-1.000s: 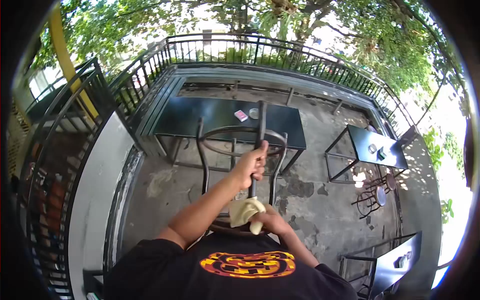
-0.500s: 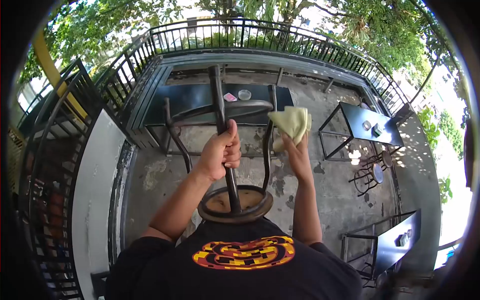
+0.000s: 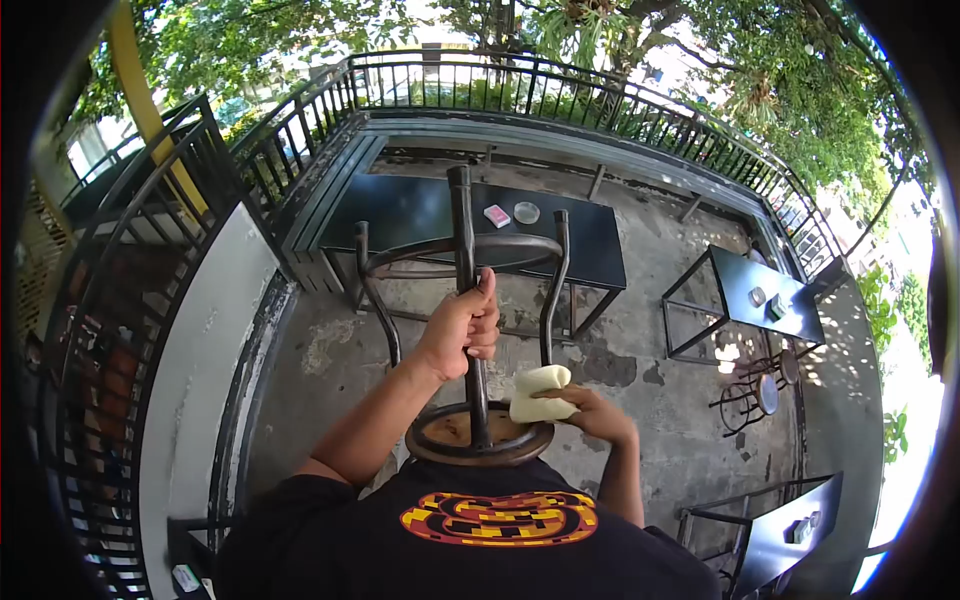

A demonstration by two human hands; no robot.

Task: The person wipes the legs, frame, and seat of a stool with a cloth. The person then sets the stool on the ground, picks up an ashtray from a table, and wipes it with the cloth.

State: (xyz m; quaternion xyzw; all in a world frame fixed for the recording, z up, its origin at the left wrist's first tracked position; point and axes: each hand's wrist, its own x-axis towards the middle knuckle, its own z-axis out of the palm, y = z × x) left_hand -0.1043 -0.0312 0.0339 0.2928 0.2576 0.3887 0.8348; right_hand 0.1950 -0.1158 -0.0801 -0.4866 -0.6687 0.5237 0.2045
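A round stool (image 3: 462,220) with dark metal legs is held upside down in front of my chest, its wooden seat (image 3: 440,432) lowest and its legs pointing up. My left hand (image 3: 462,330) is wrapped round the nearest leg, below the ring that joins the legs. In my right hand (image 3: 600,415) is a folded pale yellow-green cloth (image 3: 540,385), gripped at the bottom of the right leg, by the seat rim. The cloth covers the lower end of that leg; whether it presses on the seat cannot be made out.
Ahead stands a long black table (image 3: 590,240) with a red-and-white pack (image 3: 497,216) and a glass ashtray (image 3: 526,212). A smaller table (image 3: 735,275) and stools (image 3: 767,394) are at right, another table (image 3: 775,545) lower right. A low wall (image 3: 205,350) runs along the left; railings (image 3: 440,85) enclose the far side.
My right hand and the cloth have come down the right leg from near the ring to the seat rim. My left hand keeps its grip on the leg. The view has shifted slightly.
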